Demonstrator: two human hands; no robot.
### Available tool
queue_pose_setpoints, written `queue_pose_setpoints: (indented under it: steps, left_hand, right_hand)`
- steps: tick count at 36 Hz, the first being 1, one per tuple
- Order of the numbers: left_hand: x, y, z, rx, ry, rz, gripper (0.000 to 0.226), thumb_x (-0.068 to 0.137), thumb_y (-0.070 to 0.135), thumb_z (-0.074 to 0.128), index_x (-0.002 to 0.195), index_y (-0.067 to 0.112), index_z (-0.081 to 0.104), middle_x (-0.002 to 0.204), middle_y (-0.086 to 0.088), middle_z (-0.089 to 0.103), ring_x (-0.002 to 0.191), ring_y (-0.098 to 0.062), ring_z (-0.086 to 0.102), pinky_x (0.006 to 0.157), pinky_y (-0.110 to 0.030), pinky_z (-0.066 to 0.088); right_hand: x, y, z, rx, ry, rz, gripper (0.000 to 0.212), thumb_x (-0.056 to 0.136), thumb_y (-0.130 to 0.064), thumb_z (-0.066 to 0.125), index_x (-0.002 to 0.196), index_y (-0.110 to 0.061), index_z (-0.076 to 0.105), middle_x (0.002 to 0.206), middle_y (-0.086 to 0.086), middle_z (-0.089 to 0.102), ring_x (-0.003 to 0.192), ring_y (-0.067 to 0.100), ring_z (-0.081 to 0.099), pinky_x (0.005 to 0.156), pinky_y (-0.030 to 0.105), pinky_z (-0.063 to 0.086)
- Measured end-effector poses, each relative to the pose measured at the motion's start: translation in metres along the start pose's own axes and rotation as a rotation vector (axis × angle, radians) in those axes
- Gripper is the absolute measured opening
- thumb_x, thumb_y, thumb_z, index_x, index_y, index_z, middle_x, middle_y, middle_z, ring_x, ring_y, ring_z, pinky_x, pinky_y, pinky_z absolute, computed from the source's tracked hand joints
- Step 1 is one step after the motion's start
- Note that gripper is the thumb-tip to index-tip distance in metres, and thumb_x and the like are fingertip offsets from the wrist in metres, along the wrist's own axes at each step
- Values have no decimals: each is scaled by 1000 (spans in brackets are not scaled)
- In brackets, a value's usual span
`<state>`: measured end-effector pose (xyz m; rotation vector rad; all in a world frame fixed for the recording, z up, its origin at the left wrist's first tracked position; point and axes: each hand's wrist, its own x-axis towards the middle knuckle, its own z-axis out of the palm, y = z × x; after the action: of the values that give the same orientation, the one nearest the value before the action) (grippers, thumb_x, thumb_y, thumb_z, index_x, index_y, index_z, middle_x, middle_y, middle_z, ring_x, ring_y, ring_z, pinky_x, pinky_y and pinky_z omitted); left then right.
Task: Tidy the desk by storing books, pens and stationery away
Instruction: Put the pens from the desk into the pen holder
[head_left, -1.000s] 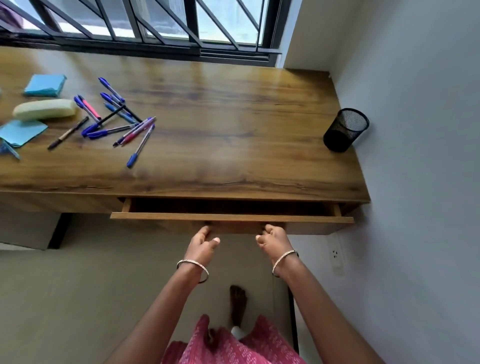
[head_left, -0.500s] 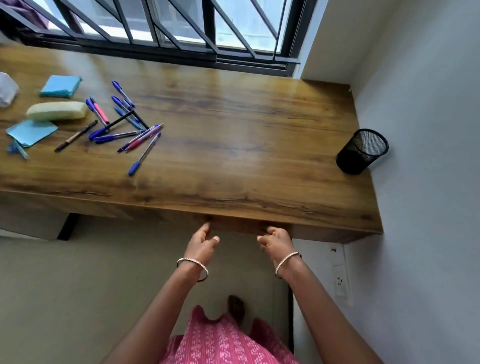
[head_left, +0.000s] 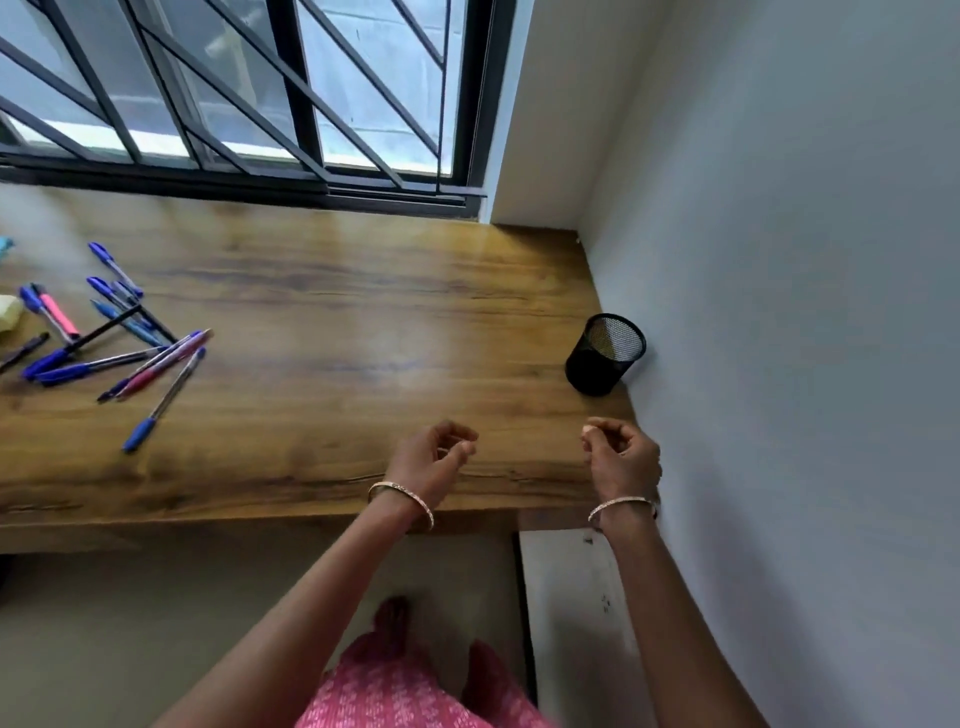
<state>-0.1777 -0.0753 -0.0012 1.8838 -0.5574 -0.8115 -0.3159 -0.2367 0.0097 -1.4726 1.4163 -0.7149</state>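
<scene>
Desk of brown wood-grain board (head_left: 337, 364) seen from above by a person standing at its front edge, with a black-barred window (head_left: 234, 104) along the back and a pale grey wall (head_left: 805, 312) on the right. Both hands hover just above the front right part of the desk, well apart from each other, and neither holds anything. The left hand (head_left: 431, 457) has loosely curled fingers with the thumb near the fingertips; the right hand (head_left: 623, 460), close to the wall, is curled in a similar relaxed way. Each wrist wears a thin metal bangle, left (head_left: 402, 501) and right (head_left: 621, 506). A scattered pile of blue-capped ballpoint pens (head_left: 62, 373) lies crossing one another at the far left of the desk, well away from the hands, with a pink pen (head_left: 58, 314) among them and one blue-capped clear pen (head_left: 163, 400) lying slightly apart, nearest the front edge. A black wire-mesh pen cup (head_left: 605, 356) stands upright against the right wall, just beyond the right hand, not touched. A pale yellow rounded case (head_left: 8, 319) is cut off at the left border. Pink patterned clothing (head_left: 395, 691) shows at the bottom
</scene>
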Motion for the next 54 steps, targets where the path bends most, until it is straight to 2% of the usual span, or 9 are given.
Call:
queue_pose_setpoints:
  steps: [3,9,14,20,24,29,34,44,54]
  left_hand:
    - [32,18,18,48,-59,89,21,91,8,57,106,21,65,99,-3,73,93,-19,69,86,-36,56]
    - [87,54,54,148,-196,165,50,92,4,52,140,14,43,139,-6,54,126,-21,54,103,-36,45]
    - [127,64,75,207,-345,157,72,91,9,53,153,20,18,156,-8,31,142,-26,34,112,-43,36]
    - [148,76,84,246,-459,161,76,89,3,50,154,19,14,156,-9,31,140,-26,35,108,-25,31]
    - [152,73,84,237,-472,177,77,89,2,51,154,20,14,157,-4,30,138,-24,38,99,-15,29]
    - [148,57,70,110,-442,163,79,83,10,52,153,23,16,152,-4,38,140,-23,37,110,-25,30]
    - [126,40,23,-51,-342,166,77,80,21,51,137,64,22,142,16,41,138,-6,37,113,-42,37]
    - [65,-7,-70,-241,-27,87,64,83,8,52,144,25,42,141,8,52,132,-7,47,109,-44,42]
    - [26,-42,-90,-320,168,2,66,81,13,55,145,25,42,141,7,54,131,-5,49,112,-40,39]
  right_hand:
    - [27,-7,-4,-26,76,-8,15,77,-14,70,89,-22,72,83,1,74,77,19,70,77,36,59]
    - [73,-23,7,4,74,-5,51,79,12,58,128,0,55,123,14,64,104,23,64,60,-3,42]
    - [97,-24,20,49,-34,43,70,77,19,50,142,-4,41,138,14,53,115,21,59,94,30,49]
    - [118,-19,30,83,-82,53,71,75,26,42,140,-1,40,135,19,55,123,28,56,84,14,51]
    - [112,-23,34,32,-51,17,63,75,24,49,131,-4,48,127,20,59,118,29,59,94,28,49]
    - [95,-32,41,-73,-75,-22,63,80,10,59,138,-11,48,119,6,64,109,16,63,87,17,48]
    - [67,-43,65,-64,-170,-100,61,84,5,63,139,-15,47,124,5,64,111,15,62,78,6,49]
    - [-4,-42,128,-77,-445,-256,63,81,6,67,138,-12,49,123,4,66,108,10,66,84,12,53]
    - [-42,-35,160,-105,-582,-332,57,79,8,66,131,-12,53,114,-2,66,100,8,66,76,3,48]
